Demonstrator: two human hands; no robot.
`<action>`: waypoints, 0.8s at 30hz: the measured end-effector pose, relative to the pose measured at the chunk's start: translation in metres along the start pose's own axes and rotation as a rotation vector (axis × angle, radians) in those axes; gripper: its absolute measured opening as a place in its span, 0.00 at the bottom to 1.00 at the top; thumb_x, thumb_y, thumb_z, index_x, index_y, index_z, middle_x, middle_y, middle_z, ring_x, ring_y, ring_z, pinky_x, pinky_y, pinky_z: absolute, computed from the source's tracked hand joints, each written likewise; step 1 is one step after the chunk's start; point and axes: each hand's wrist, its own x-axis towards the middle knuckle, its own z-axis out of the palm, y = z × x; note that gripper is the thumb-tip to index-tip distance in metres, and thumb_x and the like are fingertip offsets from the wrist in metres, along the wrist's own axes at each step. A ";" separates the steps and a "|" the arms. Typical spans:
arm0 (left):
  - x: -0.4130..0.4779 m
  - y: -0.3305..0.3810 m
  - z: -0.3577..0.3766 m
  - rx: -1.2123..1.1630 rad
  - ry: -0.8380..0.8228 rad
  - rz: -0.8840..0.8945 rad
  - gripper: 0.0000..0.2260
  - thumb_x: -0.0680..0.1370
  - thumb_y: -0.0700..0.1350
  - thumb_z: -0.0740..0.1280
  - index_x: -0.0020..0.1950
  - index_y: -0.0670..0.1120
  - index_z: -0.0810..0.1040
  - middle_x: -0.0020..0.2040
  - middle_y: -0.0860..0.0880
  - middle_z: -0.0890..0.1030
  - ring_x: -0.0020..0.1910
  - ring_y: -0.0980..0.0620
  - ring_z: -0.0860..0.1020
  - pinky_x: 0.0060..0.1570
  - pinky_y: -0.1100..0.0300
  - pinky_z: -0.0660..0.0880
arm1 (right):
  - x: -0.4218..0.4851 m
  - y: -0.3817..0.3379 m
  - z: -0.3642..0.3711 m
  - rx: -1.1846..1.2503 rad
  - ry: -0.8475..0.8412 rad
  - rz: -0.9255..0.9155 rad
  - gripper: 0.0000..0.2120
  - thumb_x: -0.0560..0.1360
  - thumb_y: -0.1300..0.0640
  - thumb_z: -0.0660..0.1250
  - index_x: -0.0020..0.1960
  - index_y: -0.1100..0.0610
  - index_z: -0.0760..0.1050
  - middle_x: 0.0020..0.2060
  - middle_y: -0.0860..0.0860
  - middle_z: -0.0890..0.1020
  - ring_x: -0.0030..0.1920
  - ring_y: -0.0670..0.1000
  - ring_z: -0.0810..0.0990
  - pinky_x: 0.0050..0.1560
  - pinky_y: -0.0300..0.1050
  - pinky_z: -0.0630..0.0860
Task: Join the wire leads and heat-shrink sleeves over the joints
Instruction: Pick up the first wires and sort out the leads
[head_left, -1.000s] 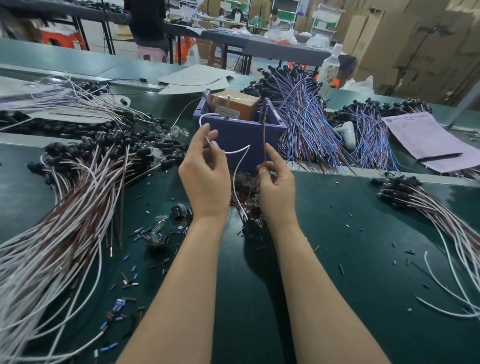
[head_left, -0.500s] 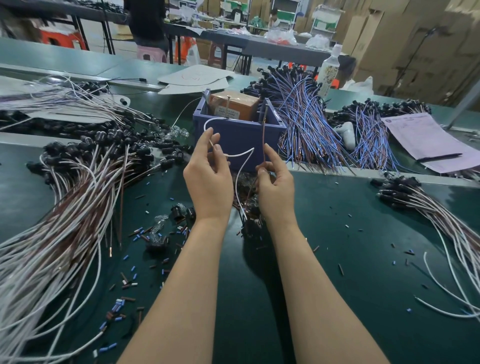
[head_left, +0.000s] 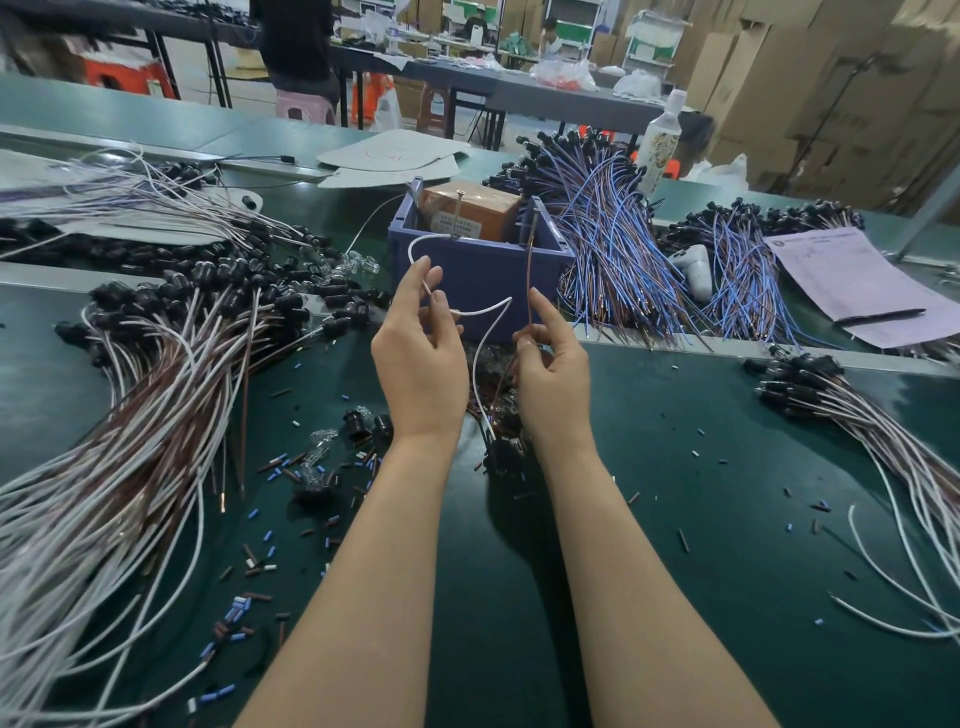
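A workshop room lies beyond the grip: stacked cardboard boxes (head_left: 831, 78) at far right, further tables (head_left: 519, 88) and plastic stools (head_left: 304, 106) behind. The dark green counter (head_left: 701, 519) spreads under both forearms, littered with short cut sleeve pieces (head_left: 244, 608) in blue, brown and white. Left of the grip, a large sheaf of white and brown wires (head_left: 130, 441) with black caps fans across the counter. Beyond and to the right, blue wire bundles (head_left: 613, 244) lie heaped, with a pink paper sheet (head_left: 841, 280) and pen farther right. A smaller white-and-brown bundle (head_left: 857, 415) rests at right. Just beyond the grip stands a blue bin (head_left: 483, 280) holding a brown carton (head_left: 472, 210). The left hand (head_left: 421, 364) pinches a white wire lead (head_left: 488, 332) between thumb and fingers; it loops up to the bin rim and curves down between the hands. The right hand (head_left: 553, 374) is closed on a brown wire lead (head_left: 530, 280) standing upright, forefinger extended beside it.
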 end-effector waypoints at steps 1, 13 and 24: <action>0.000 0.000 0.000 0.003 -0.002 0.000 0.15 0.81 0.38 0.59 0.68 0.40 0.72 0.58 0.48 0.80 0.47 0.51 0.80 0.51 0.50 0.79 | 0.000 0.000 0.000 0.002 -0.003 0.001 0.22 0.79 0.68 0.58 0.69 0.52 0.70 0.41 0.49 0.74 0.30 0.43 0.66 0.32 0.32 0.67; 0.002 -0.004 0.000 -0.019 0.011 -0.013 0.15 0.81 0.39 0.60 0.68 0.41 0.72 0.57 0.52 0.79 0.40 0.61 0.78 0.49 0.53 0.80 | -0.001 -0.001 -0.001 0.003 -0.007 0.004 0.22 0.79 0.68 0.58 0.69 0.52 0.69 0.39 0.47 0.73 0.25 0.39 0.66 0.29 0.30 0.66; 0.002 -0.002 0.000 -0.046 0.010 -0.006 0.15 0.81 0.38 0.59 0.68 0.41 0.72 0.57 0.51 0.79 0.42 0.55 0.79 0.50 0.52 0.80 | -0.001 -0.001 -0.001 0.005 -0.009 0.009 0.22 0.79 0.68 0.58 0.70 0.53 0.69 0.38 0.47 0.73 0.25 0.39 0.66 0.29 0.30 0.65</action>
